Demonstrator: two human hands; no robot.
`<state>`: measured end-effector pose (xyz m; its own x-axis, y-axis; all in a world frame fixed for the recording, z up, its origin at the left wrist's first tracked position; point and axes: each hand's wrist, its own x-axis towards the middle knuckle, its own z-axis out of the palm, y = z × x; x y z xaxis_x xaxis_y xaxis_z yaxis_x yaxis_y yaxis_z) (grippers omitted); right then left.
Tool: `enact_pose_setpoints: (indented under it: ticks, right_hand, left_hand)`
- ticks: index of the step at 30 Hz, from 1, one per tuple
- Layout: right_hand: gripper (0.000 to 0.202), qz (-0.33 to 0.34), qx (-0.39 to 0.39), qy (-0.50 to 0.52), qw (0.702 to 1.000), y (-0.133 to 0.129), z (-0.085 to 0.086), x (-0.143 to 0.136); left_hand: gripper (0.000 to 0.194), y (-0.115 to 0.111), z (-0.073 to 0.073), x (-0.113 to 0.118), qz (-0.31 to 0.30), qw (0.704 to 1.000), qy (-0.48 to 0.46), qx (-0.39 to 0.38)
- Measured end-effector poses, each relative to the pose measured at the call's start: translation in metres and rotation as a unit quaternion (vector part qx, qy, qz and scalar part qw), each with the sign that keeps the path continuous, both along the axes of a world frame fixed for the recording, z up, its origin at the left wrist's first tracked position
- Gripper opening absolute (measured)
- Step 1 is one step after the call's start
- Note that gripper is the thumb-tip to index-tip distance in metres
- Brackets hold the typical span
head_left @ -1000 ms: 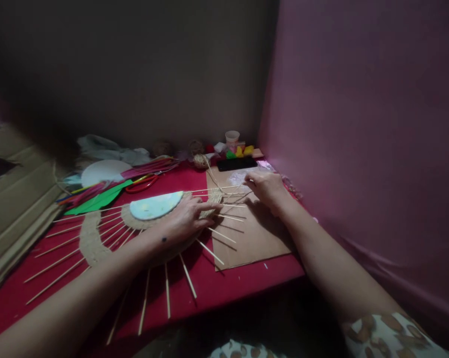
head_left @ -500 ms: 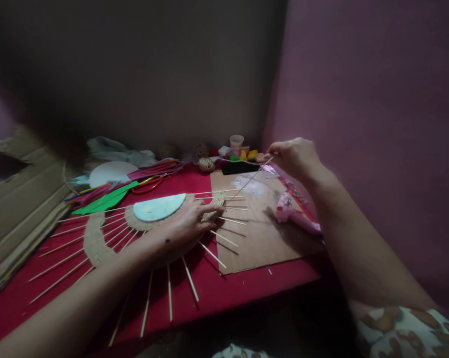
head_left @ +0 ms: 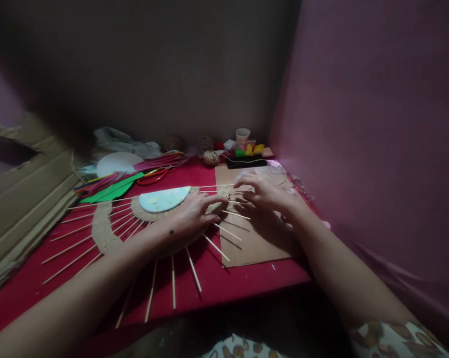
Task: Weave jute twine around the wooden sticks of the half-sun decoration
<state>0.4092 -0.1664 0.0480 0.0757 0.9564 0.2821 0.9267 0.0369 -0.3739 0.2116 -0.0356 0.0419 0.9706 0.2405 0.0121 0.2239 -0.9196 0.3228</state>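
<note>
Our left hand (head_left: 196, 209) lies flattened, fingers extended, on the right side of the half-round weave (head_left: 145, 216); our right hand (head_left: 263, 191) curves above its right-hand stick ends, and we cannot tell whether it grips cord. Nearest us, sticks (head_left: 173, 283) reach close to the front edge of the tabletop (head_left: 246, 283), where a bare red strip fronts the cardboard sheet (head_left: 239, 254). Beyond, a black phone (head_left: 242, 164) lies along the sheet's far edge, beside a twine ball (head_left: 211, 158); the cup (head_left: 242, 134) stands behind.
</note>
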Motion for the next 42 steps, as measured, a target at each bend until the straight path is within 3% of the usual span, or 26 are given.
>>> enact_pose_setpoints:
  ticks: [3,9,14,18,24,29,42]
  right_hand:
    - [0.008,0.019,0.002,-0.011,1.000,0.004,-0.004,-0.004]
    - [0.013,-0.024,0.040,0.001,0.999,-0.001,-0.006,-0.002]
    - [0.008,-0.083,-0.015,0.061,0.995,-0.012,0.004,0.003]
    - [0.008,-0.113,-0.024,0.032,0.993,-0.014,0.006,0.005]
    - [0.009,-0.120,0.028,-0.055,0.991,-0.010,-0.006,0.006]
    - [0.012,-0.163,0.038,-0.059,0.984,-0.006,-0.015,0.010]
    - [0.011,-0.222,-0.098,0.030,0.970,-0.008,0.001,0.010]
  left_hand:
    - [0.045,0.000,-0.002,-0.001,0.008,0.999,-0.027,-0.025]
    - [0.044,0.001,-0.004,-0.001,0.026,0.998,-0.036,-0.046]
    - [0.046,0.004,-0.004,-0.002,0.031,0.998,-0.034,-0.049]
    - [0.051,0.005,-0.006,-0.003,0.031,0.997,-0.037,-0.053]
    - [0.051,0.005,-0.007,-0.003,0.032,0.998,-0.035,-0.052]
    - [0.055,0.007,-0.010,-0.003,0.043,0.997,-0.039,-0.057]
    - [0.055,0.006,-0.007,-0.005,0.045,0.996,-0.049,-0.059]
